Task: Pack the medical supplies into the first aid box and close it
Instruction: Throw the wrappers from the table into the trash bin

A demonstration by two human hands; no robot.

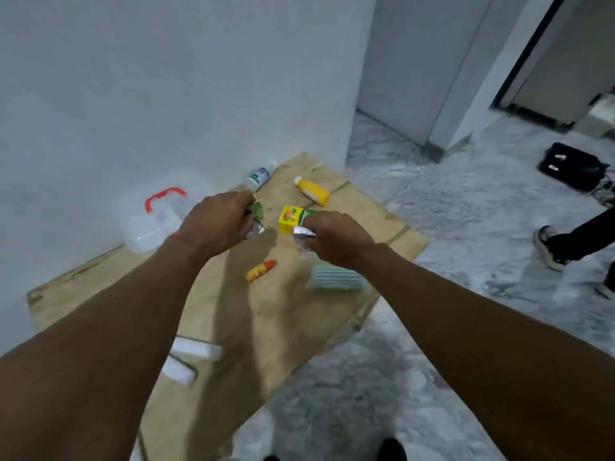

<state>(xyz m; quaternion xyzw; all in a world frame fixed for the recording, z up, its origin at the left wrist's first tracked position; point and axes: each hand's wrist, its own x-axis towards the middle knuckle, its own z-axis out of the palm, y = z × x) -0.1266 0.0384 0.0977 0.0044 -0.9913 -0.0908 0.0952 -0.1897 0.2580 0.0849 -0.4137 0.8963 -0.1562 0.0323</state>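
Observation:
The clear first aid box [146, 236] with a red handle [164, 197] stands by the wall at the left of a cardboard sheet [273, 327]. My left hand [216, 221] is closed on a green and silver foil packet [257, 221]. My right hand [336, 241] grips a silver foil strip [303, 231] next to a yellow and green carton [293, 219]. Loose on the cardboard lie a yellow bottle [312, 192], a white bottle [261, 175], an orange-red tube [261, 270], a pale green striped pack [336, 277] and two white boxes [196, 351]. Whether the box lid is up is too blurred to tell.
A white wall runs along the left and back. Grey speckled floor lies to the right, with a black case [570, 168] on it. Another person's leg and shoe [549, 247] are at the right edge. My own shoe tips [392, 450] show at the bottom.

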